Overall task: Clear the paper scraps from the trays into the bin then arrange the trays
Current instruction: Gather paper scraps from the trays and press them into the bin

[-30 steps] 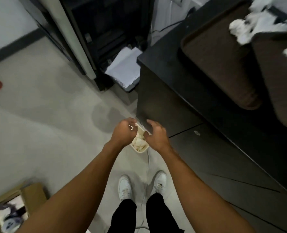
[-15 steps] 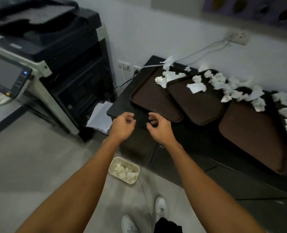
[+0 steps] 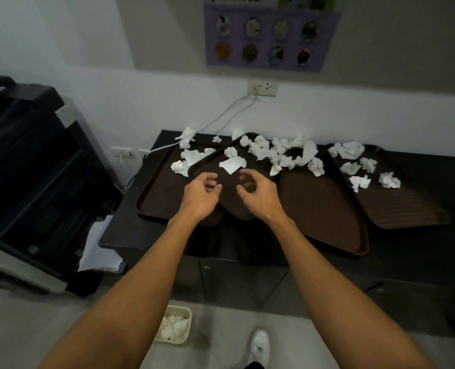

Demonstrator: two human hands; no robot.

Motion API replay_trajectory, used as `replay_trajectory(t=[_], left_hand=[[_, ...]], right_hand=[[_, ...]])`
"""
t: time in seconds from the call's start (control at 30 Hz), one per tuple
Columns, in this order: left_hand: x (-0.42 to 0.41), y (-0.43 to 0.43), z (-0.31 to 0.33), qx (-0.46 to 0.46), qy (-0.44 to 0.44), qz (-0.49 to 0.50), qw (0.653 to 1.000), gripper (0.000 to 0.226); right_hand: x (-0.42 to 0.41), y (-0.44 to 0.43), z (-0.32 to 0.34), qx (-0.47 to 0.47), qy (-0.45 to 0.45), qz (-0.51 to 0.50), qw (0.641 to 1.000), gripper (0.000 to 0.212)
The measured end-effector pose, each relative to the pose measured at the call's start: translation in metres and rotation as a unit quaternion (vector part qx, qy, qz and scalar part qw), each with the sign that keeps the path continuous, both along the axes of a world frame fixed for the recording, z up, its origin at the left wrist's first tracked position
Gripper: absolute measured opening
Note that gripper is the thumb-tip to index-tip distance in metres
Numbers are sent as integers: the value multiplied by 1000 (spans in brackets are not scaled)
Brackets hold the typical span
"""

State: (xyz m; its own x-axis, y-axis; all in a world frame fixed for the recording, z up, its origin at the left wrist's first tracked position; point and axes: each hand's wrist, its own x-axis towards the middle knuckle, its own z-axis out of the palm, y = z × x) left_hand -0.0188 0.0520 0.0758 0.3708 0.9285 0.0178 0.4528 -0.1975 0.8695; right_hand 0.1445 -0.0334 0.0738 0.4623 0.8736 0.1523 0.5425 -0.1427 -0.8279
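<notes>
**Both hands empty, just short of the scraps**

Head view: left hand (image 3: 199,194) and right hand (image 3: 258,194) hover side by side over the near half of the second tray (image 3: 207,166), fingers loosely curled, nothing held in either. A flat white scrap (image 3: 231,164) lies on that tray just beyond the fingertips, at 12 o'clock from the gap between the hands. Its long axis runs roughly 9 to 3 o'clock, and the right fingertips look slightly nearer to it. That short forward reach is, I judge, what the next pick-up turns on.

Crumpled scraps (image 3: 279,153) are heaped along the far ends of the trays, spreading from 11 to 2 o'clock.

Four brown trays overlap in a fan on the dark cabinet (image 3: 130,235): the leftmost tray (image 3: 157,198) at 10 o'clock, the third tray (image 3: 322,209) at 3 o'clock, the fourth tray (image 3: 396,206) farther right. All carry paper at their far ends only.

The bin (image 3: 188,326) stands on the floor at 6 o'clock, beside the left forearm, partly filled with white scraps. Much of the clearing remains.
</notes>
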Motion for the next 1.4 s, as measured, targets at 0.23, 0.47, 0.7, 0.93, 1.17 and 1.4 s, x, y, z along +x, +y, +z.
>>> replay_trajectory(t=[0.23,0.47,0.7,0.93,1.17,1.4], left_hand=[[101,16,4,2,3,-47,999,29],[208,19,-3,-10,-1,-109,994,30],[295,11,-24,-29,-2,-148,989,31],[351,2,-47,-53,4,-184,981,29],[371,2,-65,-59,18,-189,980,24],[373,9,-76,-61,23,-184,981,25]], right_hand=[[98,1,0,10,8,-58,998,42],[197,-7,-13,11,9,-110,994,41],[284,-35,-36,-10,7,-176,984,39],[356,-60,-68,-90,-54,-274,956,42],[400,-60,-100,-203,-63,-216,953,60],[409,-53,-121,-218,-89,-213,948,34]])
